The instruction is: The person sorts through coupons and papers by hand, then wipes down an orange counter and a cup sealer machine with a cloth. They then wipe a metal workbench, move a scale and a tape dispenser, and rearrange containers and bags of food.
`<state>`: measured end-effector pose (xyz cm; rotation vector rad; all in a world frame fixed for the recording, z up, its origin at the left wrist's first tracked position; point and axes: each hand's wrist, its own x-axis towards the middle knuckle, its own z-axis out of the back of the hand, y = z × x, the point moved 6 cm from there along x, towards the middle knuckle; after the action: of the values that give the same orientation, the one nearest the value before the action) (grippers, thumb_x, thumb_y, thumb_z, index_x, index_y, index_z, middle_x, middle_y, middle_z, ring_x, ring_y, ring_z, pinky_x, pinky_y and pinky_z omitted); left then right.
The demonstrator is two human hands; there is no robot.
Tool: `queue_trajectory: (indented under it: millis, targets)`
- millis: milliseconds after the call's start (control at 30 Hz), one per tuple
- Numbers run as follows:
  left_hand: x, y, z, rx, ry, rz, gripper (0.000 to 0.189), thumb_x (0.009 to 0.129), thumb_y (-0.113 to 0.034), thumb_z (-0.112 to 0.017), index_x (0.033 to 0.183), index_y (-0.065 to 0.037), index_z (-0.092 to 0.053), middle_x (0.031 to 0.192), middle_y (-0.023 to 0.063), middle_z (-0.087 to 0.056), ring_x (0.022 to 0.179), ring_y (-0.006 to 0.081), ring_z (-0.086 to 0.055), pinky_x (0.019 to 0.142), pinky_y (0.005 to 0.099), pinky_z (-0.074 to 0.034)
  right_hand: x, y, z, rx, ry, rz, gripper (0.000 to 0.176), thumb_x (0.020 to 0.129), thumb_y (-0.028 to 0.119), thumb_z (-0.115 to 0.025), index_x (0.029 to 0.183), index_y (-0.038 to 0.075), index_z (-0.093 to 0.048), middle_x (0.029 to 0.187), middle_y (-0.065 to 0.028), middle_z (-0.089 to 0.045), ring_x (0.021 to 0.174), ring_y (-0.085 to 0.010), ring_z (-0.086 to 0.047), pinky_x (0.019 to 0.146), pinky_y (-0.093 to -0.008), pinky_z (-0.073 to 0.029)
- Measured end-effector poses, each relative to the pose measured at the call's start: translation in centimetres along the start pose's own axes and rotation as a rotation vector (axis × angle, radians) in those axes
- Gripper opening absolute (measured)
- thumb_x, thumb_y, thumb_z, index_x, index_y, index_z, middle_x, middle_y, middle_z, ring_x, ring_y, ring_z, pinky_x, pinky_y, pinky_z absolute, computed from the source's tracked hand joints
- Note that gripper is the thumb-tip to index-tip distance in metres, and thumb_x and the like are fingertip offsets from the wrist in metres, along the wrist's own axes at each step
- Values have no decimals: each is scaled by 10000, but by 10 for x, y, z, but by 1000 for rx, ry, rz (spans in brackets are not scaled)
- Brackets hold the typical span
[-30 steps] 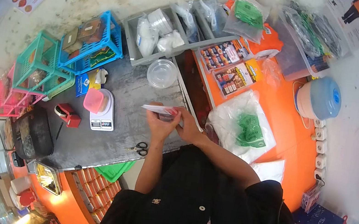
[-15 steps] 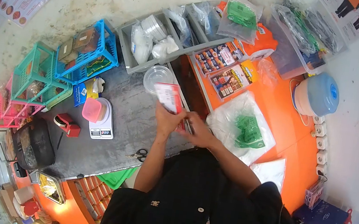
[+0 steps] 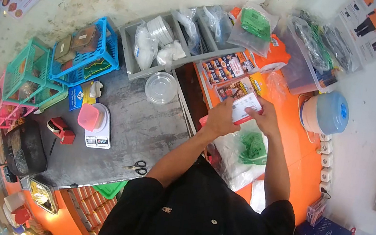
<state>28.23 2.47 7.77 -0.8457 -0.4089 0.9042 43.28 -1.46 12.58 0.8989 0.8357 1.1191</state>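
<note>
Between both hands, above the orange tabletop, is a flat rectangular red-and-white printed packet point(image 3: 247, 108); its exact kind is hard to tell. My left hand point(image 3: 221, 120) grips its left side. My right hand point(image 3: 267, 117) closes on the right side, thumb lying on the white printed face. Beneath them lie a printed menu sheet point(image 3: 231, 89) and clear plastic bags with a green print point(image 3: 254, 147). To the left, on the dark table, a clear round plastic lid or container point(image 3: 160, 88) rests near the table's edge.
On the dark table point(image 3: 133, 124) are a white kitchen scale point(image 3: 98, 139) with a pink container point(image 3: 89, 117), scissors point(image 3: 138, 166), a red tape dispenser point(image 3: 62, 130) and stacked baskets point(image 3: 85, 56). Behind stands a grey divided tray point(image 3: 132, 68). A blue-lidded tub point(image 3: 332, 112) is at right.
Both hands have moved right with the packet, from beside the dark table's edge to over the menu sheets on the orange tabletop. The round clear container is now fully visible.
</note>
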Motion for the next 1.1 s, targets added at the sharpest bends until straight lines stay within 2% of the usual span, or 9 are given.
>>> queue_trajectory:
  millis: [233,333,433,567,700,767,967,1033,1100]
  targets:
    - [25,20,32,-254,-288,-153,831,642,-332,-877,1245,28,-433,1217,222,-459,1188,374,-438,1025,446,-387,74,-44,97,34,-50,-82,249,846,50,-711,1085,4,-661,959,-67,-711,837,-157,-677,756,-311,-558]
    - [20,124,-19,-232,-309,172,569,769,-287,-811,1131,35,-514,1013,173,-609,856,239,-643,768,330,-524,105,-105,124,339,-78,-232,256,870,62,-702,1111,12,-633,983,-71,-705,873,-170,-687,768,-325,-580]
    - [14,127,-39,-446,-178,354,448,793,-262,-792,1027,36,-554,829,130,-667,695,185,-668,650,310,-539,118,-150,112,386,-40,-323,287,880,63,-693,1148,9,-609,1044,-86,-695,896,-175,-689,784,-345,-593]
    - [21,127,-60,-449,-136,424,370,818,-243,-767,970,37,-580,771,121,-686,714,180,-693,655,324,-546,118,-187,84,279,-5,-391,340,861,58,-700,1174,-18,-591,1050,-96,-696,900,-191,-690,739,-353,-587]
    - [35,114,-58,-430,-152,325,320,829,-201,-730,968,47,-583,755,127,-685,675,235,-699,642,333,-549,126,-175,66,-70,19,-187,359,813,88,-735,1120,-39,-599,1025,-153,-669,888,-244,-654,730,-403,-527]
    - [40,108,-54,-392,-141,285,295,831,-187,-717,954,47,-585,719,119,-678,657,250,-699,634,331,-549,125,-153,58,-820,-59,-39,397,767,140,-762,1083,-34,-598,1035,-199,-592,977,-339,-582,884,-467,-470]
    - [58,71,-11,92,-76,383,605,781,-229,-763,1286,-4,-517,1294,256,-535,1177,349,-571,933,462,-485,124,-145,63,-761,-264,21,517,791,203,-740,1182,-49,-513,1077,-247,-595,1054,-385,-586,944,-435,-468]
    - [78,50,2,220,-159,-116,795,761,-351,-761,1424,-75,-420,1494,197,-345,1339,380,-395,1074,527,-341,126,-158,58,-598,-166,-111,552,798,218,-744,1210,-48,-492,1102,-249,-610,1061,-372,-603,931,-432,-479]
    - [93,70,-10,331,-154,-208,788,766,-396,-739,1424,-91,-428,1484,161,-378,1336,371,-403,1093,532,-313,127,-163,49,-339,1,-319,610,801,213,-744,1264,-57,-454,1166,-289,-605,1103,-374,-612,938,-453,-487]
